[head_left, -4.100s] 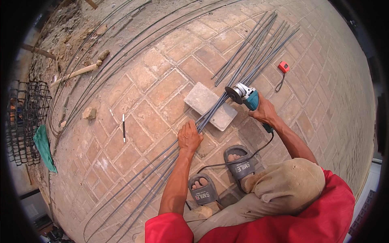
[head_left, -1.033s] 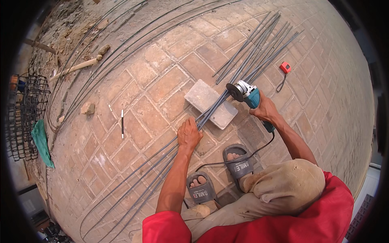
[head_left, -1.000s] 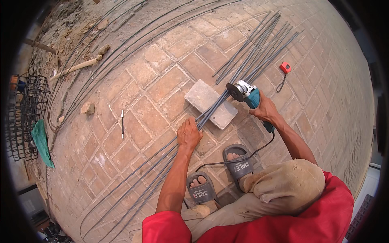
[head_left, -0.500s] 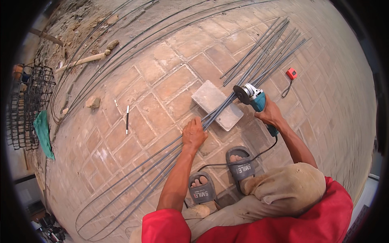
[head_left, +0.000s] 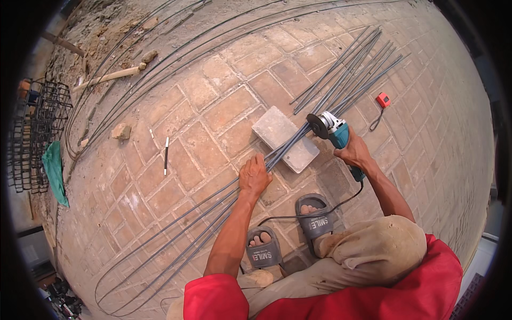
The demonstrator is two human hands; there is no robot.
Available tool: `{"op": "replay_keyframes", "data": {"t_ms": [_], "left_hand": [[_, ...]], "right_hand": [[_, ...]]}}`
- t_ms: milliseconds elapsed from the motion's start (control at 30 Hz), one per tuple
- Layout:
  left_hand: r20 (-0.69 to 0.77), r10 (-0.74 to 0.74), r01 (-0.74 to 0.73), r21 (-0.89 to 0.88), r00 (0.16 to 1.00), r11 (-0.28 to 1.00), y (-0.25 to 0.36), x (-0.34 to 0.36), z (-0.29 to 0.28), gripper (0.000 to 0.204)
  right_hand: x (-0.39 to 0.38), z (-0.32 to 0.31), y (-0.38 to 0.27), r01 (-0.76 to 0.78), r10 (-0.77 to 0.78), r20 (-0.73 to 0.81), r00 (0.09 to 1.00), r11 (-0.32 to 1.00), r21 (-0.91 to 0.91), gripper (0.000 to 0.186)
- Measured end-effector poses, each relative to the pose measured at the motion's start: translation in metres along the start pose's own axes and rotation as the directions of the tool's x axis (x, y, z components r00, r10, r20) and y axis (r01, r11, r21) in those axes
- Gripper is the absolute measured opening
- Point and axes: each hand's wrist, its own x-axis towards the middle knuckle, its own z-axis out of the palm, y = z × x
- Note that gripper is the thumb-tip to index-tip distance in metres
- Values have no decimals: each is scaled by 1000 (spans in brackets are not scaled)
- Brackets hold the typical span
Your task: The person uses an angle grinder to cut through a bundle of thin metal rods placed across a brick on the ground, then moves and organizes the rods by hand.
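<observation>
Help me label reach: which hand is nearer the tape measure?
Right. The right hand, gripping the grinder, is below and left of the tape measure; the left hand, on the rods, is farther off that way.

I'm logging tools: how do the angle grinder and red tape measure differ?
The angle grinder is teal and silver; the tape measure is red. The angle grinder is larger than the tape measure. The angle grinder is in the right hand; the tape measure lies on the paving. Both trail something dark: a cable, a strap.
</observation>
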Motion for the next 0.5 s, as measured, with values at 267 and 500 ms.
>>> {"op": "replay_keyframes", "data": {"t_ms": [267, 500], "left_hand": [[2, 0, 0, -1, 1000, 1000, -2, -1, 0, 43], [3, -1, 1, -16, 1000, 1000, -1, -1, 0, 41]], "right_hand": [[0, 0, -2, 12, -12, 7, 1000, 1000, 8, 94], [1, 1, 1, 10, -10, 18, 1000, 1000, 1, 93]]}}
